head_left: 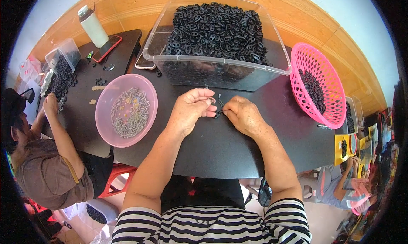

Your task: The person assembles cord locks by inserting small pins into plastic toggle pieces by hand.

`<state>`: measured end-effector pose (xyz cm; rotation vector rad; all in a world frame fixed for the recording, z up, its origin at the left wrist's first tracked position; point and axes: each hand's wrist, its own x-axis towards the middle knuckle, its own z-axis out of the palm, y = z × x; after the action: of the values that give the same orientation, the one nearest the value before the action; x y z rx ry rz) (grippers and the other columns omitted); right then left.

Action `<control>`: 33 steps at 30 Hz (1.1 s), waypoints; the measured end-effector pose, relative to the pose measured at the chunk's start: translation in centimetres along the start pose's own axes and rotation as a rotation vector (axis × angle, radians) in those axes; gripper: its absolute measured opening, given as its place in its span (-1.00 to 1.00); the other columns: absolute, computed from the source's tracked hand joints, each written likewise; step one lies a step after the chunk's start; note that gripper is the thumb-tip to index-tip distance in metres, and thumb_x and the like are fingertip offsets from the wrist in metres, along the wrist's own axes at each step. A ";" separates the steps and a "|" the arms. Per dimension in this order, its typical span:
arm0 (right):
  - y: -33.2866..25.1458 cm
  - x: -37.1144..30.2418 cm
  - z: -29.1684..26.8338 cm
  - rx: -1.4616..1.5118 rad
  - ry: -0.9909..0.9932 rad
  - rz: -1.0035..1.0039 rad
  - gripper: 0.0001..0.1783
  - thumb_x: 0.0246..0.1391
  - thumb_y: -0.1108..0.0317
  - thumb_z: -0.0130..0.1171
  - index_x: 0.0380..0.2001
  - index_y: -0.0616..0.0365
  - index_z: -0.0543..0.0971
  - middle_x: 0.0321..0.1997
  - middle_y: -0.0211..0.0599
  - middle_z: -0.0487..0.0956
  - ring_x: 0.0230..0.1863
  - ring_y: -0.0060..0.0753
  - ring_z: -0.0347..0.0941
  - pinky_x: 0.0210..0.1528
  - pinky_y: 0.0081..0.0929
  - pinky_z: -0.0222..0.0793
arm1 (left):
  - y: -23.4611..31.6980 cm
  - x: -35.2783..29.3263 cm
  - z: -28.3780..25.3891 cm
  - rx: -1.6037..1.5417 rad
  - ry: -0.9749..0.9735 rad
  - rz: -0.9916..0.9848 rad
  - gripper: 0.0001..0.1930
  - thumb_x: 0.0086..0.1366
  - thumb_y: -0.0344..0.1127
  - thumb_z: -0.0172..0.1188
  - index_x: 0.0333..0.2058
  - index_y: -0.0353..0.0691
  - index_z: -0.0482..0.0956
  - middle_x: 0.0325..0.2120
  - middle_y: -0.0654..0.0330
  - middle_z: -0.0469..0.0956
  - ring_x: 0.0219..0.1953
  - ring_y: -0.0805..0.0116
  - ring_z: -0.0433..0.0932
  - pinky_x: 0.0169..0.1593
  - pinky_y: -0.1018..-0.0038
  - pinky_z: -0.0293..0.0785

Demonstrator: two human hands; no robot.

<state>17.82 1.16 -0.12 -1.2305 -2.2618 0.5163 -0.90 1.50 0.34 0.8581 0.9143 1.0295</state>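
My left hand (pixel 193 108) is raised over the near middle of the dark table, thumb and forefinger closed in a pinch. A small thin curved piece (pixel 211 100) shows at its fingertips, too small to name. Facing it, my right hand (pixel 244 115) has its fingers bent together, with the tips against a small black plastic piece with a hole (pixel 217 114). A short thin grey piece (pixel 220 100) shows between the two hands. Just beyond them stands a large clear plastic bin (pixel 212 72) heaped with black oval two-holed pieces (pixel 216 31).
A pink bowl (pixel 102 123) of small grey pieces stands left, a pink basket (pixel 297 95) of black pieces right. Farther left are a white bottle (pixel 94 29), a phone (pixel 107 48) and a tipped clear box (pixel 70 48). A person (pixel 55 167) works at left, another (pixel 340 186) at right.
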 end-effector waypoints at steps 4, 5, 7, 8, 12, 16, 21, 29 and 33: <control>-0.2 0.1 -0.4 0.009 -0.005 0.096 -0.91 -0.09 0.43 0.06 -0.46 0.20 0.43 -0.41 -0.13 0.46 -0.29 -0.07 0.40 -0.24 -0.32 0.32 | -0.4 0.1 0.0 -0.090 -0.036 -0.078 -0.88 0.16 -0.53 0.01 -0.30 -0.36 0.43 -0.38 0.15 0.46 -0.38 0.38 0.50 -0.28 0.48 0.50; -0.1 0.1 -0.4 0.009 -0.003 0.100 -0.91 -0.09 0.43 0.06 -0.46 0.20 0.43 -0.41 -0.13 0.46 -0.29 -0.07 0.40 -0.24 -0.32 0.32 | -0.6 0.2 0.1 -0.095 -0.059 -0.083 -0.88 0.15 -0.52 0.03 -0.30 -0.33 0.42 -0.38 0.14 0.47 -0.39 0.36 0.51 -0.28 0.45 0.51; 0.2 0.0 -0.4 -0.026 0.043 0.043 -0.91 -0.03 0.42 0.04 -0.44 0.22 0.43 -0.46 -0.19 0.47 -0.39 -0.22 0.43 -0.31 -0.40 0.34 | -0.9 0.3 0.3 -0.078 -0.054 -0.078 -0.87 0.14 -0.53 0.04 -0.29 -0.34 0.43 -0.40 0.15 0.47 -0.41 0.39 0.51 -0.32 0.49 0.51; 0.1 0.0 -0.5 -0.025 0.044 0.043 -0.91 -0.03 0.42 0.04 -0.44 0.22 0.43 -0.46 -0.19 0.47 -0.39 -0.22 0.43 -0.31 -0.40 0.34 | -0.8 0.2 0.4 0.005 -0.052 -0.063 -0.86 0.14 -0.51 0.05 -0.29 -0.34 0.43 -0.40 0.16 0.47 -0.42 0.42 0.50 -0.36 0.53 0.50; -0.8 0.2 -1.2 0.387 -0.004 0.316 -0.90 -0.02 0.40 0.03 -0.48 0.22 0.42 -0.49 -0.20 0.47 -0.40 -0.24 0.43 -0.33 -0.40 0.33 | -1.0 -0.1 1.4 0.317 -0.044 -0.034 -0.85 0.13 -0.46 0.09 -0.30 -0.36 0.45 -0.44 0.21 0.48 -0.48 0.51 0.47 -0.45 0.63 0.48; -0.2 0.0 -0.6 0.379 0.024 0.229 -0.89 0.00 0.40 0.03 -0.48 0.22 0.42 -0.54 -0.27 0.47 -0.48 -0.41 0.42 -0.41 -0.47 0.33 | -0.7 -0.3 2.3 0.386 -0.049 -0.059 -0.86 0.14 -0.42 0.10 -0.34 -0.36 0.46 -0.48 0.23 0.48 -0.51 0.53 0.46 -0.48 0.63 0.46; -0.8 0.2 -0.7 0.506 -0.019 0.359 -0.92 0.03 0.44 0.02 -0.46 0.21 0.42 -0.55 -0.44 0.45 -0.52 -0.64 0.35 -0.44 -0.64 0.33 | -1.3 0.1 1.8 0.320 -0.033 -0.039 -0.89 0.14 -0.39 0.11 -0.39 -0.32 0.47 -0.52 0.25 0.47 -0.54 0.52 0.45 -0.51 0.61 0.46; -0.4 0.1 -0.7 0.762 -0.022 0.423 -0.83 -0.04 0.55 0.06 -0.31 0.18 0.40 -0.44 -0.48 0.43 -0.46 -0.66 0.35 -0.42 -0.67 0.34 | -1.3 0.2 1.6 0.132 -0.048 -0.117 -0.87 0.16 -0.35 0.10 -0.41 -0.30 0.44 -0.57 0.23 0.43 -0.59 0.49 0.44 -0.57 0.57 0.46; -0.1 -0.1 -0.2 0.812 -0.001 0.392 -0.78 -0.05 0.59 0.05 -0.27 0.18 0.38 -0.41 -0.47 0.42 -0.42 -0.66 0.35 -0.37 -0.67 0.34 | -1.4 0.2 1.7 0.146 -0.038 -0.121 -0.86 0.17 -0.33 0.08 -0.41 -0.30 0.44 -0.58 0.22 0.43 -0.63 0.52 0.42 -0.60 0.58 0.44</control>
<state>17.90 1.08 0.09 -1.1943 -1.5116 1.4014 1.17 1.03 -0.28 0.9296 1.0061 0.8473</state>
